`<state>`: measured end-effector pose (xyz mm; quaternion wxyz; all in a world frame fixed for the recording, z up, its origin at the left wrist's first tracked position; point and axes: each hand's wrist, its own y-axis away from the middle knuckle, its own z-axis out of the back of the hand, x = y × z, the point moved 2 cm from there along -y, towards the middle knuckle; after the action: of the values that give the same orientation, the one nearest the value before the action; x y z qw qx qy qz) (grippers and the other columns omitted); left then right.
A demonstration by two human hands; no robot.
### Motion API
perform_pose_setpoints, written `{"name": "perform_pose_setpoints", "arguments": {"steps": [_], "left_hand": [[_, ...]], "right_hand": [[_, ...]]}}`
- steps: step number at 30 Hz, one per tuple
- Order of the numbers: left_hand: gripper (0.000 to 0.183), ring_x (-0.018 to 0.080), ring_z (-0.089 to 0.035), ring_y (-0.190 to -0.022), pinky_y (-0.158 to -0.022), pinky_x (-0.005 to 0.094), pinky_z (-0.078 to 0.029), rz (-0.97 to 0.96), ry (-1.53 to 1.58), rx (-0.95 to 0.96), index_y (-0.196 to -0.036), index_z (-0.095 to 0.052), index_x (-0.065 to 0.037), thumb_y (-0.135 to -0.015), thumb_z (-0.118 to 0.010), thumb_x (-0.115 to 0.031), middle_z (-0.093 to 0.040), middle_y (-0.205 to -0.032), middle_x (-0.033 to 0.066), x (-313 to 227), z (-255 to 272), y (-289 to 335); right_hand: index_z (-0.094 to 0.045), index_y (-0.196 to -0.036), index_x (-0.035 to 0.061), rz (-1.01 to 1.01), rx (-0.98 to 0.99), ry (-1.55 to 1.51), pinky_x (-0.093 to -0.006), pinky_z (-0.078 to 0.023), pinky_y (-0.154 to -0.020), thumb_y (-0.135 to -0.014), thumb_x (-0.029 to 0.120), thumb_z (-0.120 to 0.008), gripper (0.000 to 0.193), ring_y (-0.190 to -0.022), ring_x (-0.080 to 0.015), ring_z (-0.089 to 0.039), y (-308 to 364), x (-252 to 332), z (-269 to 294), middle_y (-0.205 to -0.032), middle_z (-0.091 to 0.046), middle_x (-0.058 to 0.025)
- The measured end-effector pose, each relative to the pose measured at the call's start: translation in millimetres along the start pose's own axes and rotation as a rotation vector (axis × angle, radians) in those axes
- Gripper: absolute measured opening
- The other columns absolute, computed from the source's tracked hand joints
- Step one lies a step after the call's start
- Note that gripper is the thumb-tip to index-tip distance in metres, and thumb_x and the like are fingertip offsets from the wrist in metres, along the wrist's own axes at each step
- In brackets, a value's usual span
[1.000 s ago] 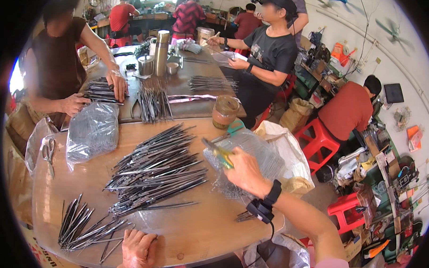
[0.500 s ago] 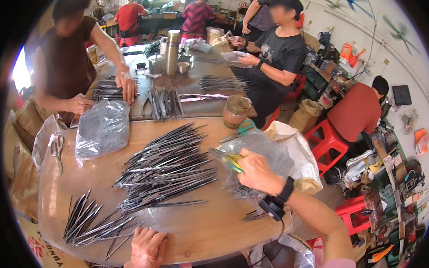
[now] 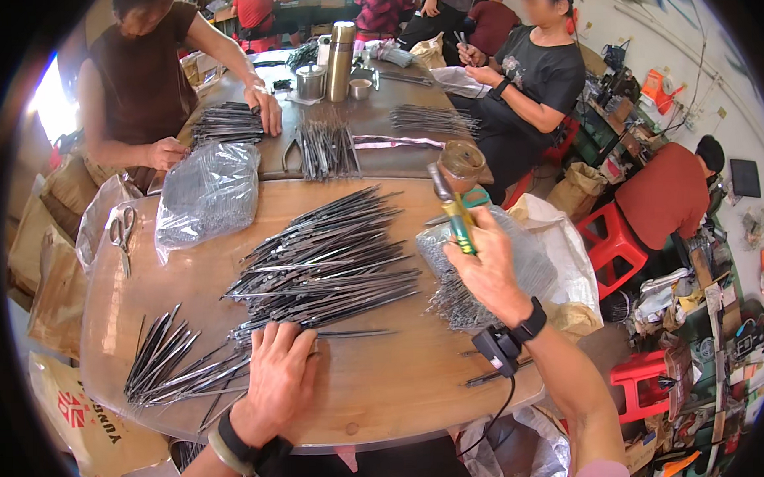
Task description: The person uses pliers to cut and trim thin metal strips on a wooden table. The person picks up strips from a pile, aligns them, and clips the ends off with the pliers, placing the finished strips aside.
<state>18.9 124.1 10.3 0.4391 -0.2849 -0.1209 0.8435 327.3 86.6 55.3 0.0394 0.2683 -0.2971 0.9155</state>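
Note:
My right hand (image 3: pixel 488 264) is wrapped round pliers (image 3: pixel 453 215) with green and yellow handles, their jaws pointing up over the right side of the table. Below them lies a clear plastic bag (image 3: pixel 526 254) with thin grey rods (image 3: pixel 456 307) showing at its open end. My left hand (image 3: pixel 279 372) rests at the near edge of a large pile of thin dark metal rods (image 3: pixel 319 257). Its fingers are curled together over the rods, and what they grip is hidden. A smaller bunch of dark rods (image 3: pixel 159 356) fans out to the left.
Scissors (image 3: pixel 124 239) and a filled plastic bag (image 3: pixel 208 198) lie at the table's left. A brownish jar (image 3: pixel 462 164) stands beyond the pliers. Across the table, one person (image 3: pixel 145 78) handles rods; another (image 3: pixel 540 73) sits at the right. A red stool (image 3: pixel 609 247) is right of the table.
My left hand has moved up from the table's near edge onto the rod pile. My right hand has turned the pliers from pointing left to pointing up. The view has shifted.

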Motion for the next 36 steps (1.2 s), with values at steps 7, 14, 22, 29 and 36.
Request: {"name": "perform_pose_setpoints", "arguments": {"steps": [7,14,22,29,36], "left_hand": [[0.025,0.0277,-0.055,-0.083,-0.081,0.0403,-0.040,-0.152,0.154,0.144,-0.100,-0.067,-0.006,-0.075,-0.071,-0.008,-0.061,-0.089,0.0067,-22.1,-2.4,3.7],[0.027,0.0271,-0.055,-0.081,-0.077,0.0388,-0.040,-0.113,0.172,0.145,-0.102,-0.068,-0.005,-0.076,-0.073,-0.006,-0.061,-0.084,0.0072,-21.0,-13.8,7.1],[0.035,0.0311,-0.059,-0.092,-0.083,0.0447,-0.047,0.242,0.498,0.060,-0.112,-0.065,-0.003,-0.079,-0.074,-0.005,-0.063,-0.093,0.0119,-34.8,13.5,18.8],[0.035,0.0316,-0.062,-0.094,-0.084,0.0417,-0.050,0.233,0.789,-0.152,-0.119,-0.062,0.000,-0.087,-0.072,-0.008,-0.063,-0.099,0.0153,-94.6,38.5,-3.6],[0.021,0.0321,-0.064,-0.075,-0.062,0.0352,-0.052,0.338,0.836,0.181,-0.113,-0.065,-0.004,-0.091,-0.065,-0.003,-0.064,-0.087,0.0134,-85.9,25.3,46.1]], "right_hand": [[-0.069,-0.097,-0.0001,0.096,0.217,0.103,-0.0465,-0.052,-0.075,-0.074,0.006,-0.068,0.024,-0.085,-0.0392,-0.063,37.5,-5.6,5.2,-0.093,-0.061,-0.0182],[-0.065,-0.087,-0.0010,0.032,0.195,0.316,-0.0404,-0.049,-0.069,-0.073,0.003,-0.073,0.017,-0.077,-0.0295,-0.062,-20.4,-20.9,-16.8,-0.083,-0.060,-0.0115],[-0.058,-0.086,-0.0004,-0.101,-0.235,-0.336,-0.0289,-0.045,-0.068,-0.079,0.000,-0.070,0.014,-0.078,-0.0137,-0.054,-19.3,50.6,24.0,-0.091,-0.057,-0.0062],[-0.068,-0.090,-0.0003,-0.275,-0.088,-0.923,-0.0309,-0.049,-0.078,-0.081,0.002,-0.075,0.012,-0.095,-0.0166,-0.059,89.8,124.8,4.9,-0.106,-0.065,-0.0113],[-0.071,-0.086,-0.0019,-0.514,0.153,-0.853,-0.0305,-0.048,-0.077,-0.078,0.000,-0.072,0.009,-0.088,-0.0183,-0.062,138.2,116.2,9.9,-0.101,-0.066,-0.0110]]}}
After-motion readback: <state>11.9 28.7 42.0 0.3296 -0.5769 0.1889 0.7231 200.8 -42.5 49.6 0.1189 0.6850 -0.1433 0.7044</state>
